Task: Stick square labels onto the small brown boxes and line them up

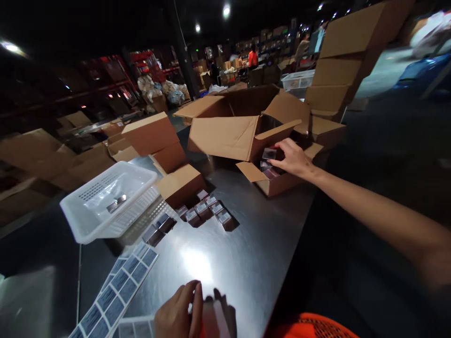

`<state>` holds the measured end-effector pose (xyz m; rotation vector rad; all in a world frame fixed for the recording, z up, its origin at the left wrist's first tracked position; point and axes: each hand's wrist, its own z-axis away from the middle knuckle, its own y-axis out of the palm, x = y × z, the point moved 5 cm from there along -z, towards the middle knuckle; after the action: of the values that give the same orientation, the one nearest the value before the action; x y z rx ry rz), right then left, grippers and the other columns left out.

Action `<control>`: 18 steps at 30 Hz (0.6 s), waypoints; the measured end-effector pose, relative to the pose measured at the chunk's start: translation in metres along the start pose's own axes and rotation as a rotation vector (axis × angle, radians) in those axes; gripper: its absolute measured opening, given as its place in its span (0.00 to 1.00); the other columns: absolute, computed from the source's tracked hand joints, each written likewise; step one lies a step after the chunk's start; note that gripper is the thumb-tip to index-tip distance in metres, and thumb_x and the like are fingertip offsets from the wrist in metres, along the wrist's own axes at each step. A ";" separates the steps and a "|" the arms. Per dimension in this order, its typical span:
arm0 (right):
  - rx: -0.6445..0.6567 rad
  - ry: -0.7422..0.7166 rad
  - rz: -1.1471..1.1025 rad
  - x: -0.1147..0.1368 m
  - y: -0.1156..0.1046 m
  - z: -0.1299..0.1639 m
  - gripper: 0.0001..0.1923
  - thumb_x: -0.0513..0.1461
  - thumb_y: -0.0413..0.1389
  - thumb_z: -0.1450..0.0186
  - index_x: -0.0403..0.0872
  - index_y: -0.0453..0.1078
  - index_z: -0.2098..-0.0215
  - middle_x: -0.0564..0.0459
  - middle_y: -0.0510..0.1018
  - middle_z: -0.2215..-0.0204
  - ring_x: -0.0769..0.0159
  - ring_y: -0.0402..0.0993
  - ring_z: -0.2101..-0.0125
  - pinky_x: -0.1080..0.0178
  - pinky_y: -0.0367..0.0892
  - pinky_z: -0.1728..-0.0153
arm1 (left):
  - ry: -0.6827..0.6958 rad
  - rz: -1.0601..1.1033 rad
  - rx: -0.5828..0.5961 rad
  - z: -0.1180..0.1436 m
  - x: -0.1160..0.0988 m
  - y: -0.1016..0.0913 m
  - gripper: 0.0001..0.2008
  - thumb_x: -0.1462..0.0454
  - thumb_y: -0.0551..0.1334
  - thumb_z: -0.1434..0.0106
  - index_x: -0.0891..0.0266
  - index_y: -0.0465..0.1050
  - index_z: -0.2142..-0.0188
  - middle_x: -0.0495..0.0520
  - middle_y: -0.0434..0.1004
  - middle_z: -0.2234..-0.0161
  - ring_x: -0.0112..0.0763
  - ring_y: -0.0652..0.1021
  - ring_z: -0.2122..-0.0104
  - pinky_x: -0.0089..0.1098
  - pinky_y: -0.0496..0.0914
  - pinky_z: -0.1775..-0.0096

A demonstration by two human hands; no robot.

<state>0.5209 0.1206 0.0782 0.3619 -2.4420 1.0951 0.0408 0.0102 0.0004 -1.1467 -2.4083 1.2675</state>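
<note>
Small packets [269, 162], glossy and flat, sit in the open carton [271, 183] directly under the right hand [292, 158], whose fingers [282, 146] are closed around the top one at its edges; they look light, stiff and slippery, best pinched across the narrow sides. Near the bottom edge the left hand [178, 310] has its fingers curled shut on a similar pale packet [214, 317], with label sheets [120, 286] just left of them. Carton flaps [225, 136] rise beyond the right fingertips, while bare steel table [246, 253] lies open between both hands.
</note>
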 end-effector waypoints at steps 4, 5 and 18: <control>0.044 0.043 -0.070 -0.008 -0.001 -0.001 0.19 0.41 0.65 0.46 0.48 0.71 0.58 0.45 0.73 0.55 0.46 0.72 0.52 0.47 0.69 0.46 | -0.011 -0.010 0.009 0.002 0.001 0.002 0.14 0.59 0.51 0.25 0.56 0.74 0.61 0.48 0.82 0.70 0.26 0.81 0.76 0.26 0.70 0.75; 0.059 0.067 -0.096 -0.010 0.000 -0.002 0.20 0.41 0.65 0.47 0.48 0.70 0.57 0.45 0.74 0.55 0.47 0.72 0.53 0.47 0.70 0.47 | -0.013 -0.016 0.010 0.003 0.001 0.004 0.15 0.59 0.51 0.25 0.56 0.74 0.62 0.48 0.82 0.70 0.27 0.81 0.76 0.26 0.70 0.75; 0.250 0.061 -0.322 0.006 0.019 -0.019 0.24 0.47 0.64 0.40 0.50 0.67 0.49 0.48 0.78 0.56 0.52 0.76 0.55 0.48 0.77 0.56 | 0.042 -0.086 0.042 0.009 0.003 0.009 0.10 0.63 0.52 0.27 0.57 0.73 0.60 0.50 0.82 0.68 0.27 0.81 0.75 0.26 0.71 0.74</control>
<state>0.5135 0.1465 0.0801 0.7588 -2.1022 1.2447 0.0398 0.0095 -0.0128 -1.0369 -2.3621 1.2485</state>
